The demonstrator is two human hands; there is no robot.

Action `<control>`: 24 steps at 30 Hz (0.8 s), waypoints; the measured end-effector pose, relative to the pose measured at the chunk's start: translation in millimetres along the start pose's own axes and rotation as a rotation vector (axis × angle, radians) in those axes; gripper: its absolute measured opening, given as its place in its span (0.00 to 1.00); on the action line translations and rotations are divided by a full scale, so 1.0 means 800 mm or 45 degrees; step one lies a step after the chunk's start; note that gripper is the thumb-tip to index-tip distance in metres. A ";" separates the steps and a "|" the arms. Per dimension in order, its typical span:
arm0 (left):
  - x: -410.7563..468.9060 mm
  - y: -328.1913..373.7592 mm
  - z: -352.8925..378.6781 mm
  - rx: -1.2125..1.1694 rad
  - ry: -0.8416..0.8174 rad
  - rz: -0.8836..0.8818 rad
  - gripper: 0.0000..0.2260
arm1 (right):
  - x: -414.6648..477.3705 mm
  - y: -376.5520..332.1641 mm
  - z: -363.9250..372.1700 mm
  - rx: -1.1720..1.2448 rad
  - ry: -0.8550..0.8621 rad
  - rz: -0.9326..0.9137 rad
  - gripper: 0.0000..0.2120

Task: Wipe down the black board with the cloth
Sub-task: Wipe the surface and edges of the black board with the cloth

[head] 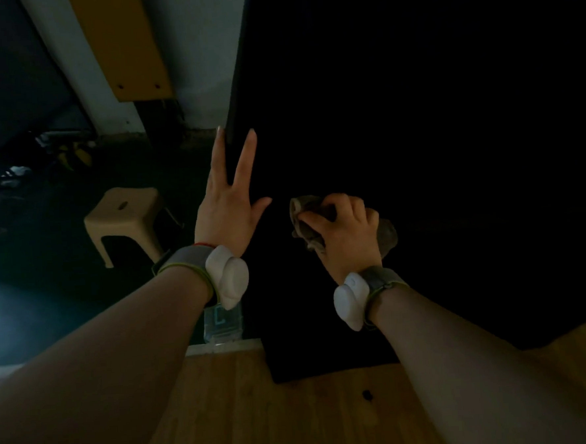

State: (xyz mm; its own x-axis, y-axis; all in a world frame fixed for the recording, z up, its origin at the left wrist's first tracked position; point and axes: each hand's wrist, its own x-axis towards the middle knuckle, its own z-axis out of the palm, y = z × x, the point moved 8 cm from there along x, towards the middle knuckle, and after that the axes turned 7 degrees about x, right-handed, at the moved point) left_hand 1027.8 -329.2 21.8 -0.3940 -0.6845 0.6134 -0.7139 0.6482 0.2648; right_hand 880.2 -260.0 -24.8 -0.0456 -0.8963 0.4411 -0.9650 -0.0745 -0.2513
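The black board (433, 127) fills the right half of the view, standing upright on a wooden table (262, 412). My left hand (227, 205) lies flat at the board's left edge with its fingers straight and spread, fingers on either side of that edge. My right hand (345, 232) grips a crumpled grey-brown cloth (303, 214) and holds it against the board's face, a little right of the left hand. Both wrists carry white trackers on grey bands.
A beige plastic stool (123, 218) stands on the dark floor at the left. Behind it, clutter lies in shadow. A white wall with a yellow panel (126, 50) rises beyond the board's left edge. A clear bottle with a label (222, 324) sits below my left wrist.
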 end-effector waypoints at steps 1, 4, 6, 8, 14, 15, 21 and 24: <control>-0.005 -0.004 0.003 -0.015 -0.014 0.009 0.47 | -0.002 0.003 0.005 -0.027 -0.058 -0.020 0.20; -0.019 -0.016 0.020 -0.071 -0.100 -0.046 0.48 | -0.007 0.007 0.009 -0.076 -0.188 -0.045 0.22; -0.023 -0.021 0.027 -0.093 -0.101 -0.083 0.47 | -0.008 -0.002 -0.017 0.045 -0.047 -0.047 0.21; -0.021 -0.025 0.031 -0.087 -0.071 -0.093 0.46 | -0.003 -0.017 -0.064 0.212 0.265 -0.096 0.19; -0.022 -0.030 0.037 -0.020 -0.038 -0.123 0.46 | 0.035 -0.021 -0.135 0.228 0.755 -0.049 0.20; -0.022 -0.029 0.037 -0.012 -0.043 -0.120 0.46 | 0.035 -0.021 -0.126 0.214 0.718 -0.043 0.19; -0.023 -0.024 0.033 -0.003 -0.029 -0.113 0.47 | 0.011 -0.016 -0.052 0.144 0.472 -0.081 0.19; -0.021 -0.022 0.032 -0.010 -0.039 -0.104 0.46 | 0.004 -0.007 -0.034 0.224 0.419 -0.040 0.18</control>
State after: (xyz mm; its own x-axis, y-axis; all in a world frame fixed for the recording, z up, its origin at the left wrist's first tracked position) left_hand 1032.3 -337.4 -11.9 -0.3520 -0.7450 0.5666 -0.7398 0.5923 0.3193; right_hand 878.4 -250.7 1.1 -0.1252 -0.7059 0.6972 -0.9096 -0.1990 -0.3648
